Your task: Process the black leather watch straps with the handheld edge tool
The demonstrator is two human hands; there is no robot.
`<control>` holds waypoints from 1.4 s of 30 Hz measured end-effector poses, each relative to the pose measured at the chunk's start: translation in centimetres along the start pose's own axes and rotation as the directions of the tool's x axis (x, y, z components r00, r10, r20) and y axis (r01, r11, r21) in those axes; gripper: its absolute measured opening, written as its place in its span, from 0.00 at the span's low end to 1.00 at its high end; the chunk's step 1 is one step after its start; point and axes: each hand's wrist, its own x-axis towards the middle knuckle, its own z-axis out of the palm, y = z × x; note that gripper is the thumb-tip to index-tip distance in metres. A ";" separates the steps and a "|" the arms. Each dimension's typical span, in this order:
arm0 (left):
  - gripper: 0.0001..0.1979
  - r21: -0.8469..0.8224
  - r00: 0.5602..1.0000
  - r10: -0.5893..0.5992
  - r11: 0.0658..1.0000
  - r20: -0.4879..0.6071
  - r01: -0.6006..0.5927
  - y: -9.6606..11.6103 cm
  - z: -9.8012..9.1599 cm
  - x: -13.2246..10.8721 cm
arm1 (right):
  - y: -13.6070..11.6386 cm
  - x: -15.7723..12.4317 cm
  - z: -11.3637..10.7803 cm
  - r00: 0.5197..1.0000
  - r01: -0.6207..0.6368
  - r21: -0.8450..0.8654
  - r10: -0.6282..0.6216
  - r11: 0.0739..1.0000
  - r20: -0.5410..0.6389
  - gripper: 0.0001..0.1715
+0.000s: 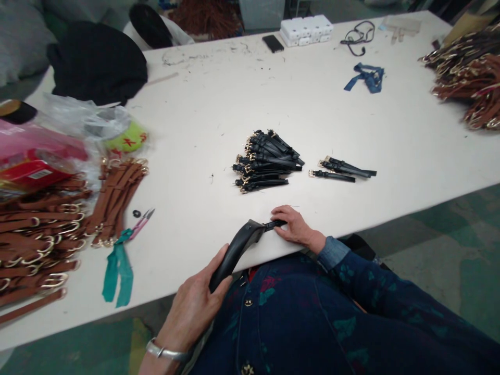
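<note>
Currently, a black strap (238, 250) is gripped bent in the left hand (191, 307), its narrow end pressed to the table edge (250, 255) under the right hand (296, 226); a loose pinch could let it spring free.

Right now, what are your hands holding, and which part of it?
The left hand grips the wide, curved part of a black leather strap. The right hand has its fingers on the strap's narrow end, at the table edge.
</note>
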 end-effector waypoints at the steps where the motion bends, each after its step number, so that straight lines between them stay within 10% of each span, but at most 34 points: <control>1: 0.32 -0.009 1.000 0.009 1.000 -0.011 -0.009 -0.1 0.1 -0.1 | -0.2 0.1 0.1 1.000 0.008 -0.026 -0.007 1.000 0.022 0.13; 12: 0.31 -0.084 0.999 0.023 0.996 -0.044 -0.027 -0.5 0.7 0.0 | 0.1 1.5 0.0 0.981 -0.012 -0.112 0.033 0.994 0.190 0.05; 33: 0.32 -0.102 1.000 0.009 0.995 -0.020 -0.011 -0.5 1.1 -0.1 | -0.1 1.4 1.1 0.986 -0.162 -0.077 0.158 0.984 -0.056 0.10; 42: 0.31 -0.107 1.000 0.006 0.994 -0.015 -0.008 -0.5 1.4 0.0 | -0.6 2.2 0.4 0.974 -0.093 -0.059 0.103 0.994 0.200 0.04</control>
